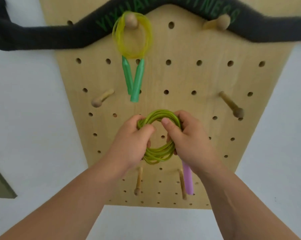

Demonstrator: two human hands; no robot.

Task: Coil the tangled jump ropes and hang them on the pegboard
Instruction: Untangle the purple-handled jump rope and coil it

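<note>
Fingers (168,126) grip green coil (157,155) | wooden pegboard (198,77), pegs (102,98) | white wall (25,101)

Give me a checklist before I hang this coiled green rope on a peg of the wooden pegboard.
1. Loops of the green plastic rope coil gathered neatly: ok.
2. Grip: left hand and right hand both hold the coil: ok.
3. Free spot: bare wooden peg at middle left of the light wooden pegboard: ok.
4. Handles: lilac handle hangs below the right hand: ok; second handle hidden: cannot tell.
5. Coil secured against unwinding: cannot tell.
6. Neighbour: yellow rope with green handles seated on its top peg: ok.
</note>
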